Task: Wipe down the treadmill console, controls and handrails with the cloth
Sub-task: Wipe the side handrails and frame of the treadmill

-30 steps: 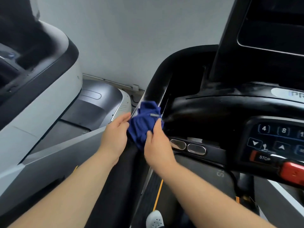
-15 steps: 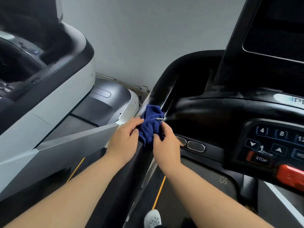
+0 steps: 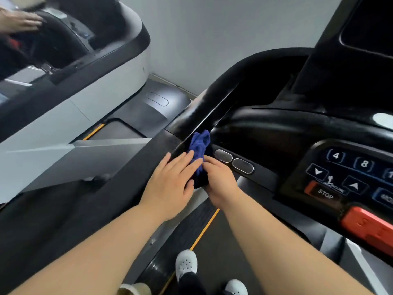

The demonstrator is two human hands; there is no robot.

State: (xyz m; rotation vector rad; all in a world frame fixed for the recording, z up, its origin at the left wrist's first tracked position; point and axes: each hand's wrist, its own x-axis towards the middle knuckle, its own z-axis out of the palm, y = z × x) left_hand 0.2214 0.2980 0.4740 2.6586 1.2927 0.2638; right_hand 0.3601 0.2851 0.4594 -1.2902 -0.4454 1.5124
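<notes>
A crumpled blue cloth (image 3: 200, 144) lies in the groove where the black left handrail (image 3: 204, 107) meets the treadmill console (image 3: 276, 133). My left hand (image 3: 172, 185) lies flat on the rail, its straight fingers pressing the cloth's left side. My right hand (image 3: 220, 182) grips the cloth's lower end from the right, thumb on top. Two oval metal pulse sensors (image 3: 234, 162) sit just right of the cloth. The keypad (image 3: 350, 169) with a STOP button (image 3: 324, 194) and a red safety bar (image 3: 370, 228) is at the right.
A white and grey neighbouring treadmill (image 3: 102, 90) stands close on the left, with another person's hand (image 3: 20, 21) on its console. The grey wall (image 3: 212, 35) is behind. My white shoes (image 3: 186, 262) stand on the belt (image 3: 212, 241) below.
Both hands and the cloth have slid down the handrail toward me. My left hand has flattened over the cloth. The view has swung to show more of the neighbouring treadmill.
</notes>
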